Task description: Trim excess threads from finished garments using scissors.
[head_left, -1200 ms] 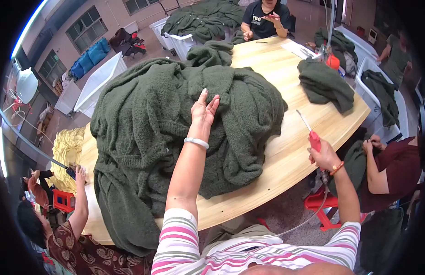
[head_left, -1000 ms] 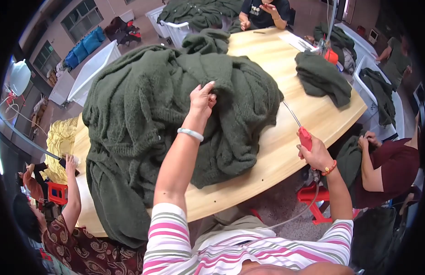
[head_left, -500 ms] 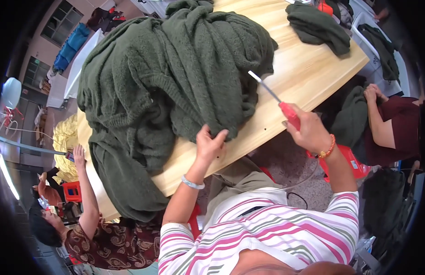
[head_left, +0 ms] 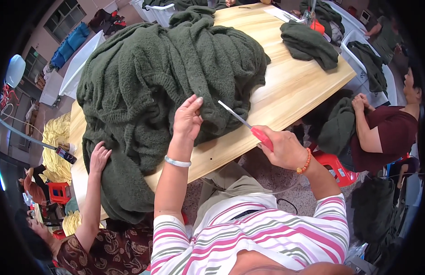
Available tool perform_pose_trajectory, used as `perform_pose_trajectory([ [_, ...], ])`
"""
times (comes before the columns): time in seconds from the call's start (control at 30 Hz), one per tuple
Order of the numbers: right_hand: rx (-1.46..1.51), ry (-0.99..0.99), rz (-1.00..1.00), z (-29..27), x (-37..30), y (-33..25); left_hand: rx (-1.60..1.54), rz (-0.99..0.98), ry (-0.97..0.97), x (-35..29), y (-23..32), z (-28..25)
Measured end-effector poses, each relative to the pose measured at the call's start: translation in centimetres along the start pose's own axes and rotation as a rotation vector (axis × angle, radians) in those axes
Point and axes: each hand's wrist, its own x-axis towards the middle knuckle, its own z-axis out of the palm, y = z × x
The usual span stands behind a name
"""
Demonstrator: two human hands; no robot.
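Observation:
A large heap of dark green knitted garments [head_left: 143, 68] covers the left and middle of the wooden table. Over its front part my left hand [head_left: 188, 120] is raised, thumb and forefinger pinched together; whatever is between them is too small to make out. My right hand [head_left: 283, 150] grips the red handle [head_left: 262, 137] of a slim tool with a grey metal shaft [head_left: 237, 118] and white tip. That tip points up and left, close to the heap and a short way right of my left hand.
At left, a co-worker's hand [head_left: 100, 157] touches the draped green knit. A smaller green bundle [head_left: 308, 46] lies on the table [head_left: 286, 94] at the far right. White bins [head_left: 390, 85] with garments stand beyond. A person sits at right near a red stool [head_left: 336, 169].
My left hand has lifted off the heap's front edge, up and left. The tool in my right hand has moved left and down, nearer it. The co-worker's hand has come onto the knit.

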Motion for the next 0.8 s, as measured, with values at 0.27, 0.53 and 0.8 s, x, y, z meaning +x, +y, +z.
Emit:
perform_pose_trajectory([
  [0.27,-0.130,-0.208,0.015,0.1,0.0,-0.8,0.106,0.149,0.052,0.3,-4.1,-2.0],
  [0.53,0.023,-0.027,-0.055,0.4,0.5,-0.2,0.103,0.022,0.046,1.0,-0.8,-2.4],
  [0.8,-0.064,-0.108,0.039,0.4,3.0,-0.3,0.319,0.165,0.030,3.0,0.1,-1.1],
])
